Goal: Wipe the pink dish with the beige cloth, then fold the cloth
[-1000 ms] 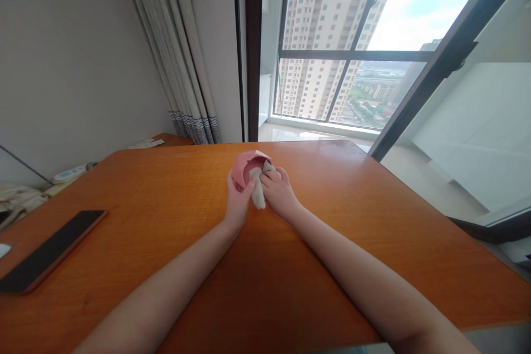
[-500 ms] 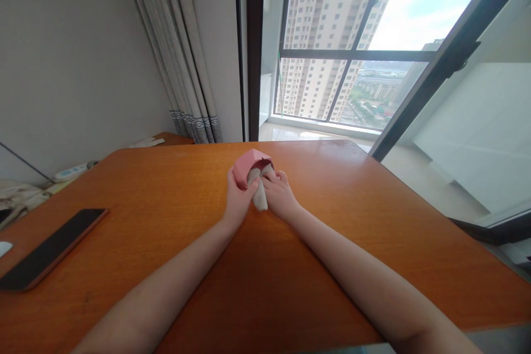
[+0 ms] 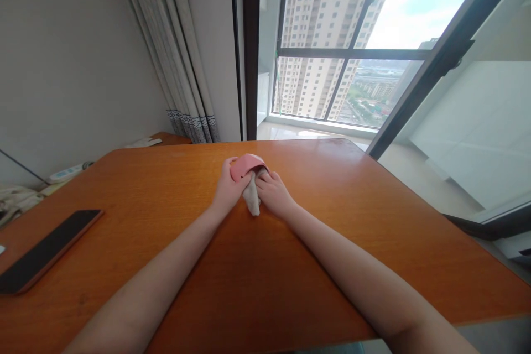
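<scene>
Over the middle of the wooden table, my left hand (image 3: 229,190) grips a small pink bowl (image 3: 248,162) by its left side, thumb at the rim. The bowl is tipped with its opening toward me. From that opening hangs a pale grey cloth (image 3: 251,197), its loose end pointing down at the tabletop. My right hand (image 3: 274,193) has its fingers closed on the cloth at the bowl's right edge. Those fingertips are partly hidden inside the bowl. Whether the bowl touches the table I cannot tell.
A dark, flat, long slab with a reddish edge (image 3: 50,250) lies on the left of the wooden table (image 3: 166,182). Beyond the far edge are a grey curtain (image 3: 166,38) and a large window (image 3: 323,83). A white remote-like object (image 3: 66,172) lies past the left edge.
The bowl has tilted further down and shifted slightly left with my hands. My right fingers have moved with the cloth, and its hanging end is more spread out and lower.
</scene>
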The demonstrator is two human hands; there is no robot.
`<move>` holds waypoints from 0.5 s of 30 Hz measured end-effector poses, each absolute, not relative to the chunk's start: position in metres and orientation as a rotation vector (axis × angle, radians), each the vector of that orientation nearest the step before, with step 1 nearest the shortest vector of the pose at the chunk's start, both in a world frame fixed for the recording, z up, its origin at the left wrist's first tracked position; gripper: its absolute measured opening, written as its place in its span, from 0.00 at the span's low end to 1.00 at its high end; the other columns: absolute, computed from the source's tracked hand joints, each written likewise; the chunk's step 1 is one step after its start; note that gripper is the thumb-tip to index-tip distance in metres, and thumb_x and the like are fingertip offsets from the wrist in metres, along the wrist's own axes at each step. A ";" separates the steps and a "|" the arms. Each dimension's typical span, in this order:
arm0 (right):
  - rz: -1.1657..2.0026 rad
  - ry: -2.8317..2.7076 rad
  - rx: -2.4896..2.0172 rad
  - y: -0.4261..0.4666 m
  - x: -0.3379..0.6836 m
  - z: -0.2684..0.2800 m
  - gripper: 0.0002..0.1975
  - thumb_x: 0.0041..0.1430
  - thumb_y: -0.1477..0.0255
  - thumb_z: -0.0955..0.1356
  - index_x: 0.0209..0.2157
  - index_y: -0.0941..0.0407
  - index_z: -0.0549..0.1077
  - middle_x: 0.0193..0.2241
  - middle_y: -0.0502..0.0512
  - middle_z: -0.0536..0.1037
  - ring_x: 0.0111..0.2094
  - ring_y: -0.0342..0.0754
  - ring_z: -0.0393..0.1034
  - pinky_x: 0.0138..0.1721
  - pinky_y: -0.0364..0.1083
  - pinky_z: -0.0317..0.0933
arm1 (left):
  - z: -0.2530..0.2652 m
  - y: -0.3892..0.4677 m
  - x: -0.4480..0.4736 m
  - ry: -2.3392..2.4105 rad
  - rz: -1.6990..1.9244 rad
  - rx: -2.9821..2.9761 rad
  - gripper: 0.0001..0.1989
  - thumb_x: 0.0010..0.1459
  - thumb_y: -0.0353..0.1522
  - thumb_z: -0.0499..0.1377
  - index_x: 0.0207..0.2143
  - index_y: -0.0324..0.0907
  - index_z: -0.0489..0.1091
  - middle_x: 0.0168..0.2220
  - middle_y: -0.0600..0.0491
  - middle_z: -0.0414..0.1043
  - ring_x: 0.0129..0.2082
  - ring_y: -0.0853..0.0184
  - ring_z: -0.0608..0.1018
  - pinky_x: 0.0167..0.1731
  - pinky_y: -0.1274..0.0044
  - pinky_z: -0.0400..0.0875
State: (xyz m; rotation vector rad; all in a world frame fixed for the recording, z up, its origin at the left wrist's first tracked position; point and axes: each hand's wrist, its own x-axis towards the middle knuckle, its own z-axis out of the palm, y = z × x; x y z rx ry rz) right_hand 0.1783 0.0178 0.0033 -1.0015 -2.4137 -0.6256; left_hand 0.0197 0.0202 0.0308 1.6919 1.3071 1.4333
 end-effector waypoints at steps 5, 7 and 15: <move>-0.526 -2.397 -0.962 0.017 0.175 -0.002 0.09 0.61 0.76 0.62 0.33 0.57 0.74 0.35 0.55 0.76 0.43 0.51 0.61 0.41 0.50 0.52 | 0.015 0.019 0.027 1.237 1.486 1.586 0.26 0.48 0.38 0.61 0.49 0.42 0.58 0.48 0.48 0.66 0.48 0.63 0.70 0.50 0.71 0.63; -0.467 -2.449 -0.924 0.017 0.173 -0.001 0.08 0.61 0.75 0.63 0.34 0.57 0.74 0.37 0.54 0.76 0.44 0.51 0.61 0.43 0.49 0.52 | 0.013 0.023 0.023 1.271 1.444 1.613 0.20 0.51 0.37 0.59 0.46 0.41 0.62 0.44 0.49 0.69 0.44 0.64 0.72 0.48 0.71 0.64; -0.379 -2.584 -1.051 0.015 0.172 0.006 0.08 0.61 0.75 0.63 0.39 0.57 0.74 0.37 0.57 0.76 0.44 0.51 0.61 0.43 0.49 0.52 | 0.018 0.040 0.006 1.273 1.289 1.784 0.16 0.50 0.36 0.57 0.43 0.40 0.67 0.42 0.49 0.71 0.44 0.62 0.73 0.47 0.70 0.65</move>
